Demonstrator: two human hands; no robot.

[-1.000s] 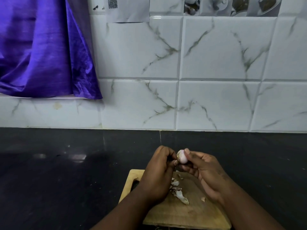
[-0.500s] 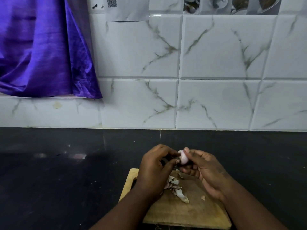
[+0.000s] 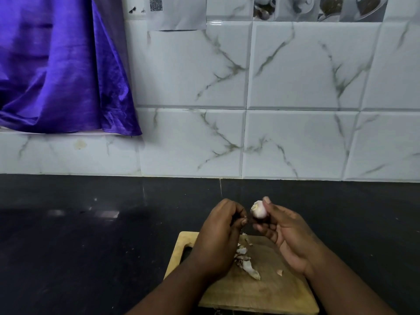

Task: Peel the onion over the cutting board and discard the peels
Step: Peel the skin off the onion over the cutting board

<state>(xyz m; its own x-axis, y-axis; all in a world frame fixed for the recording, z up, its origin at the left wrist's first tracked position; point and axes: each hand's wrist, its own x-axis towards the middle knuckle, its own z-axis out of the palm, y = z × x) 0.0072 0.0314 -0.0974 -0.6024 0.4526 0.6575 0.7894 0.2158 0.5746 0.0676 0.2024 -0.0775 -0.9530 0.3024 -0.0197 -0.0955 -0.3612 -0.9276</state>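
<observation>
Onion: small, pale, mostly peeled; pinched between thumb and fingertips of the right hand, raised above the far edge of the cutting board. Left hand: curled beside the onion, fingertips pinched together just left of it, on what cannot be told. Peels: loose heap on the board below and between both hands; one scrap under the right palm. Board: wooden, on the black desk.
</observation>
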